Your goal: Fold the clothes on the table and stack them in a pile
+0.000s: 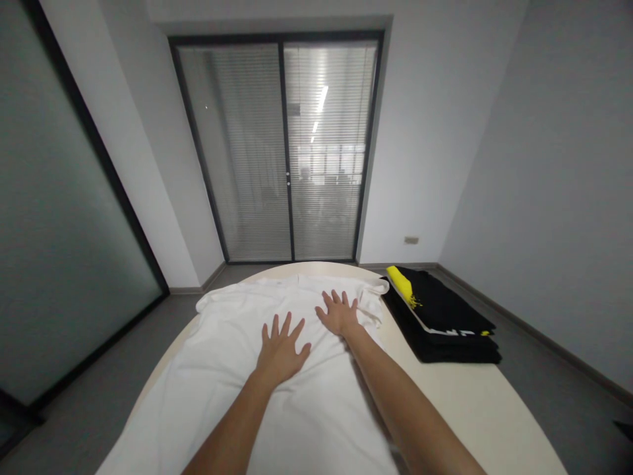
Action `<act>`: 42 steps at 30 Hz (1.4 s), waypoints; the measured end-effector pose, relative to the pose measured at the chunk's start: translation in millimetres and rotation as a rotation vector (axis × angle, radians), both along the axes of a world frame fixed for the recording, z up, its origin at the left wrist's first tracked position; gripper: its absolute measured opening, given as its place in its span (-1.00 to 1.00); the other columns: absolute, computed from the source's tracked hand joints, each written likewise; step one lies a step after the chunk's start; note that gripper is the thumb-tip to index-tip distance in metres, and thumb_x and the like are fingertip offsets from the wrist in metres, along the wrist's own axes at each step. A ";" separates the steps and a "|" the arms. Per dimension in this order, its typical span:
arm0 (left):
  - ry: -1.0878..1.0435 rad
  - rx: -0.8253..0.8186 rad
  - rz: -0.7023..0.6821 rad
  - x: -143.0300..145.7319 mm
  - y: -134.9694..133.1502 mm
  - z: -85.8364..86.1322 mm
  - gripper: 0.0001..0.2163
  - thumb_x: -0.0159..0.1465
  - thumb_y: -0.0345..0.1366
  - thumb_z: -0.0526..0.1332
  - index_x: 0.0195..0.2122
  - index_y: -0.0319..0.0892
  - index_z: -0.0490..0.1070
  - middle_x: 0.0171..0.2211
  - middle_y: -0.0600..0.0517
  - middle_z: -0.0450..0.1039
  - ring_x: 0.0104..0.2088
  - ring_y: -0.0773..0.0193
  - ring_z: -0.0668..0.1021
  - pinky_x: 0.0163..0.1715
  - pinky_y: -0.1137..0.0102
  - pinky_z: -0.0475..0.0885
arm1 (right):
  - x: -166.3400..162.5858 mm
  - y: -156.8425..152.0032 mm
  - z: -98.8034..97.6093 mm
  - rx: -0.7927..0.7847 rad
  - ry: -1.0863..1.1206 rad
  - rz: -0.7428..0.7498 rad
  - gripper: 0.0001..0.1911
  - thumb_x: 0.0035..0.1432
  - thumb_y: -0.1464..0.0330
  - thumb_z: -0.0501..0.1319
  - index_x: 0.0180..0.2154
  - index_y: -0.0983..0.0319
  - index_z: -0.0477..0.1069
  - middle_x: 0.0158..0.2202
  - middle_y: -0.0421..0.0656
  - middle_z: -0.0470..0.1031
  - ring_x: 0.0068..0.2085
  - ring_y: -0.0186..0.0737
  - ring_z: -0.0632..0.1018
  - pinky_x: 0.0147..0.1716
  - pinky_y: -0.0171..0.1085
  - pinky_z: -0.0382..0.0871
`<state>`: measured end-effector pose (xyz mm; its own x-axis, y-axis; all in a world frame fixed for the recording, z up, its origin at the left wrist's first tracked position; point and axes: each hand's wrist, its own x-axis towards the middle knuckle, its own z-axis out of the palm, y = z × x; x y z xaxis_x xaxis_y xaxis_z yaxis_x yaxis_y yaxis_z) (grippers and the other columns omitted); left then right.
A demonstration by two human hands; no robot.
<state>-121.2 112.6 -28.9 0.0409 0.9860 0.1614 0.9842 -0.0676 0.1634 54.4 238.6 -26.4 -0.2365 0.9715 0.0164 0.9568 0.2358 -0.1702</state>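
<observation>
A white shirt (222,356) lies spread flat on a pale, round-ended table (475,409). The left hand (280,349) rests palm down on the middle of the shirt, fingers fanned apart, gripping nothing. The right hand (339,313) also lies flat on the shirt, nearer its collar end and just right of the left hand, fingers likewise splayed and holding nothing. The hands are near each other but apart. Right of the shirt, just beside its bunched sleeve, sits a stack (445,323) of folded black clothes with a yellow patch. Beyond the shirt stands a glass door (287,152) with blinds
</observation>
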 end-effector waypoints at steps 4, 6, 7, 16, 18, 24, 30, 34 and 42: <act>0.013 -0.017 -0.010 5.2 -18.9 0.5 -0.40 0.34 0.04 0.08 0.39 0.08 0.10 0.44 -0.09 -0.08 0.40 -0.31 -0.04 0.28 -0.25 -0.13 | 7.1 -18.8 0.8 -0.015 0.003 0.002 -0.21 0.29 -0.14 -0.23 0.43 0.04 -0.12 0.48 -0.12 -0.20 0.43 0.25 -0.17 0.26 0.34 -0.37; 0.014 -0.028 -0.022 8.0 -29.8 2.1 -0.39 0.34 0.05 0.06 0.40 0.07 0.09 0.44 -0.09 -0.08 0.41 -0.30 -0.05 0.28 -0.25 -0.14 | 9.6 -28.8 1.2 -0.024 -0.003 -0.005 -0.20 0.29 -0.15 -0.25 0.43 0.03 -0.14 0.48 -0.12 -0.21 0.43 0.25 -0.19 0.26 0.35 -0.39; 0.011 -0.038 -0.026 9.2 -34.7 3.7 -0.39 0.34 0.05 0.06 0.40 0.07 0.07 0.44 -0.09 -0.08 0.41 -0.30 -0.05 0.28 -0.25 -0.14 | 10.7 -33.6 1.3 -0.031 -0.005 -0.006 -0.20 0.29 -0.15 -0.25 0.43 0.03 -0.14 0.48 -0.12 -0.22 0.43 0.26 -0.20 0.26 0.35 -0.39; 0.032 -0.002 0.007 10.1 -26.0 15.9 -0.48 0.37 -0.04 0.03 0.31 -0.06 0.26 0.34 -0.14 0.20 0.32 -0.20 0.22 0.28 -0.12 0.02 | 12.4 -48.3 5.1 -0.057 -0.048 -0.021 -0.26 0.28 -0.12 -0.19 0.41 -0.06 -0.10 0.48 -0.09 -0.21 0.41 0.43 -0.15 0.17 0.49 -0.36; 0.033 0.051 0.048 9.3 -18.5 7.5 -0.49 0.38 -0.06 0.01 0.33 -0.04 0.23 0.36 -0.10 0.15 0.35 -0.20 0.16 0.29 -0.12 -0.01 | 6.9 -43.5 10.5 -0.057 -0.050 -0.041 -0.25 0.26 -0.10 -0.10 0.39 0.01 0.01 0.46 -0.01 -0.10 0.39 0.47 -0.09 0.16 0.50 -0.31; 0.033 0.026 0.045 5.9 -8.5 -8.3 -0.42 0.36 0.01 0.01 0.39 0.06 0.10 0.44 -0.02 -0.04 0.40 -0.28 -0.03 0.29 -0.20 -0.12 | -27.2 -16.5 27.3 -0.014 -0.040 0.119 -0.25 0.23 0.15 0.05 0.39 0.21 0.01 0.45 0.01 -0.08 0.42 0.17 -0.08 0.31 0.20 -0.24; 0.004 -0.029 0.018 2.7 -3.7 -5.3 -0.38 0.36 0.05 -0.03 0.43 0.06 -0.01 0.46 -0.01 -0.14 0.41 -0.30 -0.11 0.29 -0.24 -0.18 | -58.3 12.7 9.5 -0.140 0.009 0.044 -0.27 0.30 -0.05 -0.16 0.42 0.00 -0.11 0.48 -0.10 -0.24 0.40 0.45 -0.19 0.18 0.48 -0.32; -0.010 -0.055 0.019 0.8 7.1 -6.4 -0.36 0.37 0.08 -0.05 0.44 0.04 -0.05 0.46 -0.05 -0.17 0.41 -0.34 -0.15 0.28 -0.26 -0.20 | -64.1 27.6 1.9 -0.140 0.063 0.009 -0.25 0.27 -0.10 -0.13 0.42 -0.06 -0.12 0.49 -0.16 -0.30 0.39 0.50 -0.30 0.15 0.51 -0.48; -0.009 -0.095 0.040 -3.0 33.1 -3.6 -0.36 0.35 0.12 -0.05 0.42 0.06 0.01 0.46 -0.03 -0.18 0.41 -0.36 -0.15 0.26 -0.30 -0.22 | -33.2 30.5 19.6 -0.028 0.096 0.141 -0.47 0.30 0.10 0.05 0.26 0.03 0.29 0.34 -0.12 0.24 0.33 0.17 0.20 0.23 0.17 0.04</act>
